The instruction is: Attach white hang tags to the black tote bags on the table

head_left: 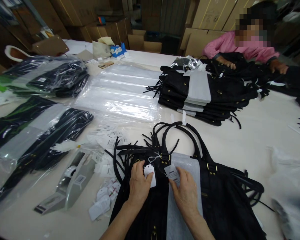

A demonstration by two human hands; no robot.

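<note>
A black handbag (222, 200) with looped handles, fringe ties and brass-coloured buckles lies in front of me. A pale strip of wrapping (185, 213) runs down its middle. My left hand (137, 183) has its thumb on a white hang tag (151, 181), which hangs by a thin cord near one handle buckle. Between the thumb and fingers of my right hand (187, 191) is a printed grey-white label (172, 172), held over the bag's upper edge.
A tape dispenser (78, 180) and loose white tags (100, 206) lie left of the bag. Behind are clear plastic bags (120, 90) and a stack of black handbags (175, 88). Wrapped handbags (47, 75) sit at left. A pink-sleeved person (215, 46) handles black bags across the table.
</note>
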